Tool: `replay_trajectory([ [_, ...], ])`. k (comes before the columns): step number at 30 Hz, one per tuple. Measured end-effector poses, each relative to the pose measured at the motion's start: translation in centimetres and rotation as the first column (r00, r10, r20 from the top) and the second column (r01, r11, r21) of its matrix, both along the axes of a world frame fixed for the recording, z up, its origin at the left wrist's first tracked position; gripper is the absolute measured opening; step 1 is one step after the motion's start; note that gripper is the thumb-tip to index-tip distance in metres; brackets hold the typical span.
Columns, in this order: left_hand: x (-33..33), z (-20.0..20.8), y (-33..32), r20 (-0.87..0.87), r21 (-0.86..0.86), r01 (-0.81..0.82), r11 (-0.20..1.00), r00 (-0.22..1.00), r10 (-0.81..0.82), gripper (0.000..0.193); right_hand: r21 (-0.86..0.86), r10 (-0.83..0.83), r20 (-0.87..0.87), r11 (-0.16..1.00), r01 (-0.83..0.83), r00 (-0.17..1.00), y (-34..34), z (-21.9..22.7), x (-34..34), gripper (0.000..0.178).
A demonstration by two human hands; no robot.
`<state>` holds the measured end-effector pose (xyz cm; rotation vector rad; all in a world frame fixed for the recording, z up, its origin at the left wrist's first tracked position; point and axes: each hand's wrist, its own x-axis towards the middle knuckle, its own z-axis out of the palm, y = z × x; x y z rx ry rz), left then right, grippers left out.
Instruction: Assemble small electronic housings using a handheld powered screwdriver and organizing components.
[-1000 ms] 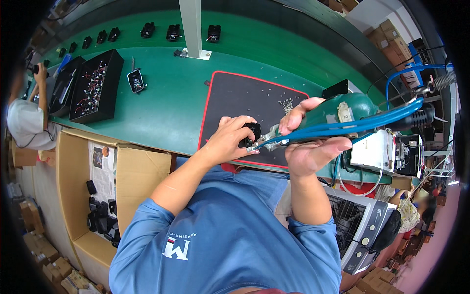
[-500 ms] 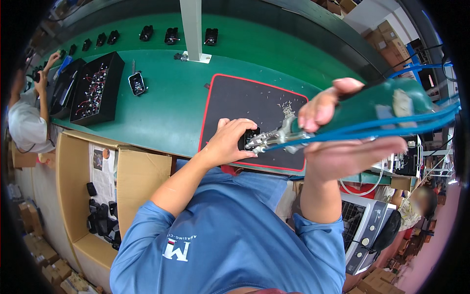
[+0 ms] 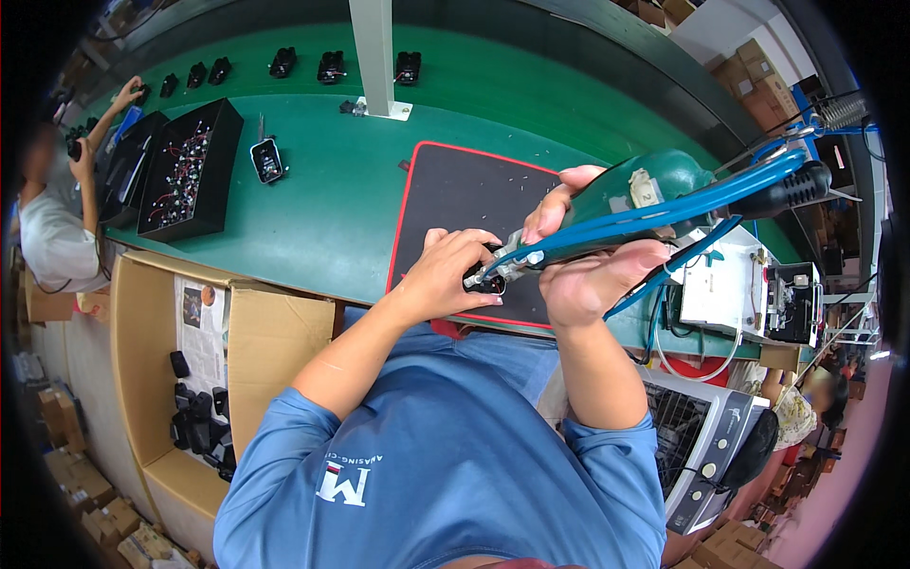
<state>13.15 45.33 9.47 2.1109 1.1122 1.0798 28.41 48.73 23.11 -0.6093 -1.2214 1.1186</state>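
Note:
My left hand (image 3: 444, 277) has its thumb and fingers around a small black plastic housing (image 3: 491, 284) with a red wire showing, held on the dark mat (image 3: 441, 194). In my right hand (image 3: 590, 286) is a green power screwdriver (image 3: 611, 194) with blue hoses, tilted with its metal nose down to the left. The nose meets the housing between my left thumb and fingers; the exact contact point is hard to make out. My right fingers wrap the far side of the screwdriver, and its palm lies along the near side.
A black bin (image 3: 185, 175) of wired parts and a white-rimmed tray (image 3: 267, 159) are on the green bench at left. Black housings (image 3: 331, 66) line the green strip behind. A grey post (image 3: 373, 57), white machine (image 3: 725, 289), open carton (image 3: 275, 351) and a co-worker (image 3: 62, 228) are around.
The screwdriver and my right hand have shifted left and nearer my left hand, bringing the nose lower over the housing. The co-worker's hand has moved to the housings on the strip.

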Motion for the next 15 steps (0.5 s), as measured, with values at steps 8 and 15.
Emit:
replay_trajectory([
  [8,0.02,0.59,-0.07,0.016,-0.025,-0.002,1.0,1.0,0.002,0.047,-0.022,-0.044,-0.007,0.999,0.044,0.999,-0.23,0.04,-0.21,0.109],
  [15,-0.2,0.26,0.03,0.009,-0.042,-0.004,0.999,1.0,0.005,0.053,-0.033,-0.038,0.088,0.999,0.041,0.995,-0.33,-0.67,-0.39,0.109],
])
